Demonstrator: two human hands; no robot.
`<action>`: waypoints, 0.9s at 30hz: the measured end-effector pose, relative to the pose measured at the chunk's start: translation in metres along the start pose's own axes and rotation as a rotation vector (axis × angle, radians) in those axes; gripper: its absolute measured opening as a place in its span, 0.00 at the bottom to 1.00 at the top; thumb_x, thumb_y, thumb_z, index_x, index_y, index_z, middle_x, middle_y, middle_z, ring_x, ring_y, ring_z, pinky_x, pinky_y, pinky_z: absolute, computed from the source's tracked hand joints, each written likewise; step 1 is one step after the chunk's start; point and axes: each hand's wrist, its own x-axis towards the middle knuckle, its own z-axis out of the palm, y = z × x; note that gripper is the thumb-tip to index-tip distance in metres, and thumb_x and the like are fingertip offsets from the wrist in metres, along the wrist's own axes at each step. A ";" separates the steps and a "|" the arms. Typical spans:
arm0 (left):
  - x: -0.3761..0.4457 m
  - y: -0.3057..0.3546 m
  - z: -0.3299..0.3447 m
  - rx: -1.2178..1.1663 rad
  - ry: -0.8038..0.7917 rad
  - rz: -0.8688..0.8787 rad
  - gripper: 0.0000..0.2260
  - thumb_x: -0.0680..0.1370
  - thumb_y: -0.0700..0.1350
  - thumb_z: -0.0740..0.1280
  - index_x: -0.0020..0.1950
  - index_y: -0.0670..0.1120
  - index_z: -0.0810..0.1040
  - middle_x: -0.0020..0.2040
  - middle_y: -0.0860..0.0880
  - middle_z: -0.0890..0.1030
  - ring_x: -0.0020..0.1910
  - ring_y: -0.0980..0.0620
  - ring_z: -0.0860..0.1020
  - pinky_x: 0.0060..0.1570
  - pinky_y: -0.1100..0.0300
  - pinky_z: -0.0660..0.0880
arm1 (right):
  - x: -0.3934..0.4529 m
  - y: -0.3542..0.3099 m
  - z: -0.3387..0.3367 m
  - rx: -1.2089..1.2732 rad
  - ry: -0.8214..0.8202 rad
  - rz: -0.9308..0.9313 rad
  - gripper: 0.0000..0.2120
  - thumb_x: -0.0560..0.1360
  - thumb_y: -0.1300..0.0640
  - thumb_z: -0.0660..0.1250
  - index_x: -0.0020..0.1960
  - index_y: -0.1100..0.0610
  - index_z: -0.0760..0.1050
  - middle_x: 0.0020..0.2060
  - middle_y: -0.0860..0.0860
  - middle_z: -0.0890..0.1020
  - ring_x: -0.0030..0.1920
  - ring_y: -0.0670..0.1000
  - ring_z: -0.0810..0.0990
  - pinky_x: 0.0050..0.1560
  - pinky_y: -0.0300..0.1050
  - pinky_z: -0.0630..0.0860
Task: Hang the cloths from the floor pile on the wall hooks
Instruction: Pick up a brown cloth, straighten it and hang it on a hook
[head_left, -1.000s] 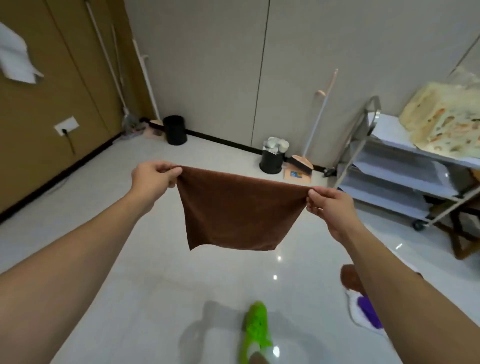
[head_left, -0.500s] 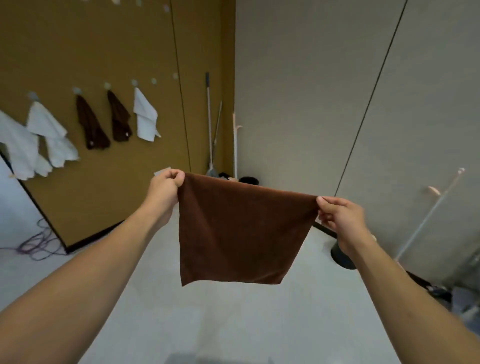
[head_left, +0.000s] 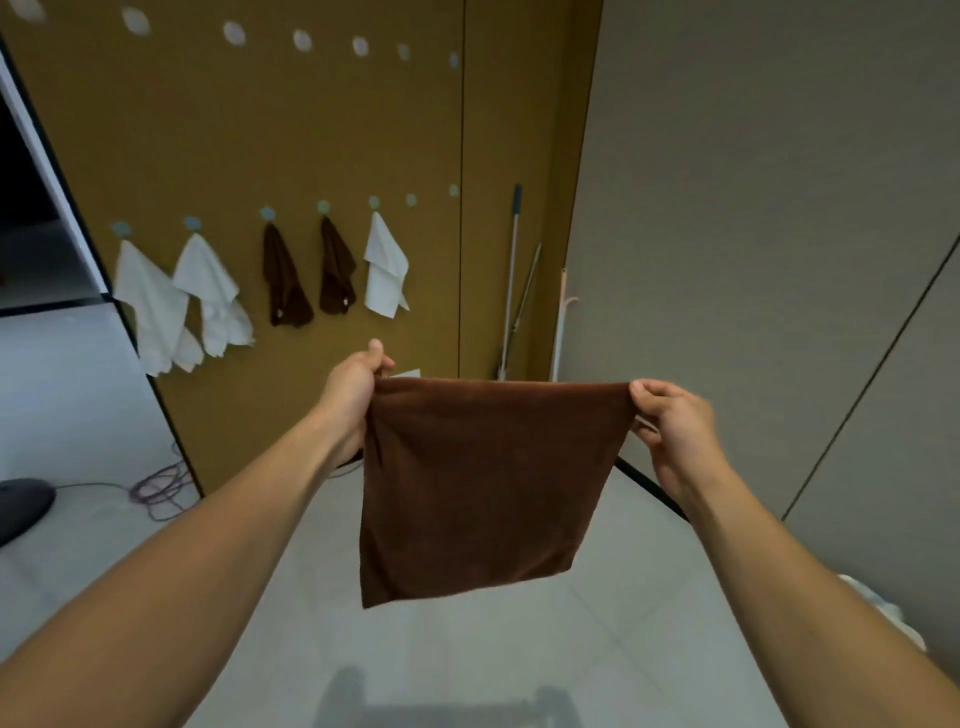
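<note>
A brown cloth hangs spread flat in the air above the pale floor, stretched by its two top corners in front of the mustard wall panel. The left hand pinches the cloth's left top corner with curled fingers and thumb; the right hand pinches the right top corner the same way, so the top edge runs taut between them.

On the panel, up and left of the cloth, a row of round hooks carries five hung cloths: two white cloths furthest left, then two dark brown cloths, then one white cloth. The two hooks nearest the panel's right seam are bare. Right of the panel, long-handled mops lean in the corner against the grey wall.
</note>
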 end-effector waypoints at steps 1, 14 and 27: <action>0.013 0.003 0.000 0.021 -0.062 -0.005 0.17 0.82 0.58 0.62 0.43 0.46 0.74 0.34 0.50 0.74 0.31 0.54 0.74 0.31 0.61 0.73 | 0.013 0.001 0.012 0.012 -0.008 0.005 0.06 0.79 0.64 0.65 0.45 0.58 0.78 0.37 0.52 0.79 0.38 0.48 0.76 0.41 0.42 0.73; 0.231 0.037 -0.004 0.492 -0.455 0.222 0.19 0.56 0.53 0.84 0.43 0.48 0.87 0.41 0.48 0.86 0.42 0.53 0.82 0.43 0.62 0.78 | 0.181 0.000 0.164 -0.086 -0.112 0.043 0.08 0.83 0.62 0.59 0.47 0.57 0.73 0.34 0.51 0.72 0.31 0.46 0.71 0.31 0.37 0.72; 0.382 0.046 -0.008 0.472 -0.268 0.293 0.15 0.65 0.42 0.83 0.39 0.44 0.77 0.31 0.51 0.78 0.28 0.59 0.76 0.28 0.67 0.73 | 0.315 0.036 0.263 -0.554 -0.314 -0.182 0.12 0.65 0.56 0.82 0.43 0.58 0.81 0.38 0.54 0.84 0.42 0.56 0.84 0.40 0.45 0.81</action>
